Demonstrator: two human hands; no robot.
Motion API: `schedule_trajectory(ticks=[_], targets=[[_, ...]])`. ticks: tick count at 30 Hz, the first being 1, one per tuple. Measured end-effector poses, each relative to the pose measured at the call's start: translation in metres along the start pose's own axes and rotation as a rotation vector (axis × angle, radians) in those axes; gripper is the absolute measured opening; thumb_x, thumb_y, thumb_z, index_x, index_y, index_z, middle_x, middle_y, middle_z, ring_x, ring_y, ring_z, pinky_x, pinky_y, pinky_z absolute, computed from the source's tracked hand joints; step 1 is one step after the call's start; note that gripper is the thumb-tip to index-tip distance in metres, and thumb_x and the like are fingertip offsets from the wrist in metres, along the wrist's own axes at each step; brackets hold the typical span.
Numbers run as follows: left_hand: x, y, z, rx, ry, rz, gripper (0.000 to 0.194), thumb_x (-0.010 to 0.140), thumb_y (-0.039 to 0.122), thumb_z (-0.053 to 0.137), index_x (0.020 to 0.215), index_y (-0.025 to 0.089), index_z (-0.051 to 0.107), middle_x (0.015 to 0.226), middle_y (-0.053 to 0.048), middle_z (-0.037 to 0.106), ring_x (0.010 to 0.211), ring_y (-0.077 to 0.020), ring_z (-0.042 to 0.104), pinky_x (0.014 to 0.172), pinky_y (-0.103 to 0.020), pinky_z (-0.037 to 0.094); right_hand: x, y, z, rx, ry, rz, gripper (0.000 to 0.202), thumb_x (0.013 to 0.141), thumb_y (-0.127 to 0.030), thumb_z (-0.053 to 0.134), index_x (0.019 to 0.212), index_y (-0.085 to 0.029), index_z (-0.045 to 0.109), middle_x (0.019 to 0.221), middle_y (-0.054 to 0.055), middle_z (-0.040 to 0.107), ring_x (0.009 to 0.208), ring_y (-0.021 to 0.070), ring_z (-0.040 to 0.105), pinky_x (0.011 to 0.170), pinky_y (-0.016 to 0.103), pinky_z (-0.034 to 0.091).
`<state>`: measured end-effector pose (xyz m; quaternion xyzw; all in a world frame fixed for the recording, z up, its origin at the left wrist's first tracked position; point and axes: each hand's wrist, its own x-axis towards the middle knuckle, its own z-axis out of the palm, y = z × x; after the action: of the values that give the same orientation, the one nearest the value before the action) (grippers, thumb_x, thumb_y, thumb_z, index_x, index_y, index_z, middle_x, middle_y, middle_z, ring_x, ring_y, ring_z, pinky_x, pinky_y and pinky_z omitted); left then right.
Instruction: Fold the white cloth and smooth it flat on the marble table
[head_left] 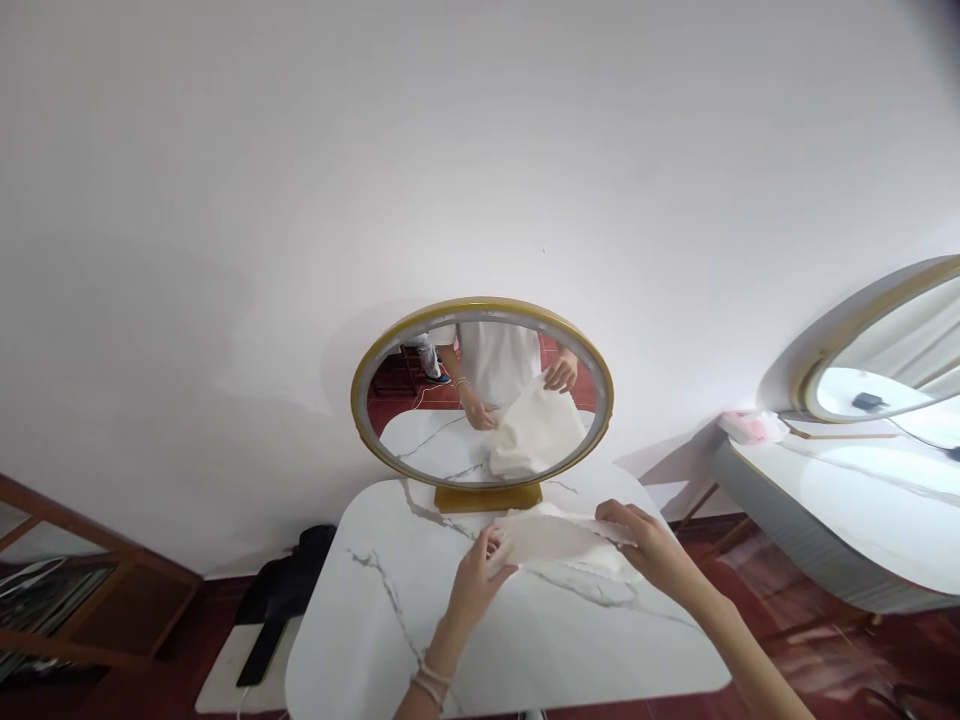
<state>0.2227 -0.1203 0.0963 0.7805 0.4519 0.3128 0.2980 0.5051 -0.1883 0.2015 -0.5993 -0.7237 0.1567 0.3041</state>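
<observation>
A thin white cloth [559, 540] is stretched between my two hands over the marble-patterned white table [360, 610]. My left hand [478, 570] pinches its left edge; a bracelet circles that wrist. At the cloth's upper right corner, my right hand [637, 540] grips the edge between thumb and fingers. Just behind the cloth stands an oval mirror [480, 303] with a gold frame and a gold base [487, 498]. Its glass reflects both hands, the hanging cloth and a white top.
To the right is a second table [885, 510] bearing another gold-framed mirror [817, 375] and a pink-and-white packet [754, 425]. A wooden cabinet [127, 600] stands at the left. Near it, a black object [289, 580] rests on a pale surface. Behind everything rises a white wall [480, 150].
</observation>
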Motion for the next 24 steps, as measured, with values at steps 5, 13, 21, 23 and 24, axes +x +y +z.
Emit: schedule_trajectory(ticks=[5,13,21,23,24], targets=[[0.005,0.007,-0.044,-0.092,-0.013,-0.006,0.027,0.090,0.047,0.046,0.091,0.022,0.057,0.088,-0.003,0.067,0.082,-0.0175,0.063,0.077,-0.030,0.051,-0.001,-0.006,-0.027,0.102,0.080,0.014,0.017,0.086,-0.025,0.041,0.091,-0.023,0.057,0.083,0.003,0.067,0.069,0.0163,0.060,0.066,0.027,0.046],[-0.004,0.030,-0.096,0.166,-0.119,0.227,0.024,0.095,0.040,0.038,0.087,0.024,0.054,0.083,0.000,0.062,0.074,-0.0155,0.059,0.068,-0.027,0.047,-0.037,0.001,-0.044,0.077,-0.035,0.096,0.011,0.081,-0.024,0.045,0.082,-0.021,0.056,0.084,0.003,0.066,0.076,0.0165,0.058,0.071,0.027,0.045],[-0.034,0.001,-0.074,0.218,-0.290,0.216,0.018,0.093,0.023,0.040,0.081,0.021,0.054,0.085,-0.001,0.060,0.076,-0.0144,0.058,0.071,-0.027,0.046,-0.085,0.033,0.029,0.083,-0.444,0.294,0.024,0.066,-0.010,0.051,0.082,-0.018,0.066,0.080,0.004,0.069,0.077,0.0164,0.062,0.070,0.025,0.046],[-0.039,-0.003,-0.072,0.197,-0.301,0.200,0.017,0.092,0.026,0.044,0.081,0.021,0.055,0.085,-0.001,0.061,0.076,-0.0141,0.059,0.071,-0.026,0.047,-0.094,0.031,0.043,0.087,-0.496,0.290,0.026,0.064,-0.008,0.051,0.079,-0.019,0.069,0.082,0.003,0.070,0.079,0.0156,0.063,0.072,0.024,0.047],[-0.041,-0.005,-0.072,0.183,-0.304,0.189,0.016,0.092,0.028,0.046,0.080,0.021,0.056,0.084,-0.001,0.062,0.076,-0.0141,0.060,0.070,-0.025,0.047,-0.098,0.030,0.048,0.081,-0.510,0.296,0.028,0.063,-0.008,0.051,0.080,-0.019,0.070,0.084,0.003,0.070,0.079,0.0155,0.063,0.071,0.024,0.047]])
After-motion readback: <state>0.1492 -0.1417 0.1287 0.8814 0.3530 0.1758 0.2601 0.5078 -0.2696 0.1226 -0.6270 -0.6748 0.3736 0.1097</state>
